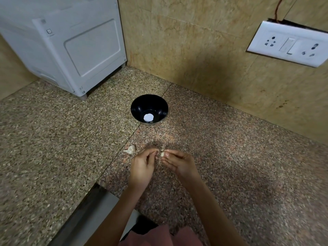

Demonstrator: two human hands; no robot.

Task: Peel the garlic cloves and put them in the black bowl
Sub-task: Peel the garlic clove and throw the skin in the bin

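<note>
My right hand (pixel 179 162) pinched the garlic clove (pixel 162 154) at its fingertips. My left hand (pixel 142 166) curled against it, but I couldn't tell whether it gripped skin. The clove hung over the counter (pixel 230 157), well short of the black bowl (pixel 140 103). I judged a hard tug might squirt it loose.

Open counter (pixel 230 157) lies ahead of the fingers (pixel 174 153) as far as the black bowl (pixel 138 107). One garlic bulb (pixel 131 149) sits just left of them. White appliance (pixel 71 50) stands far ahead-left; tiled wall (pixel 195 50) with socket plate (pixel 289 45) closes ahead-right.
</note>
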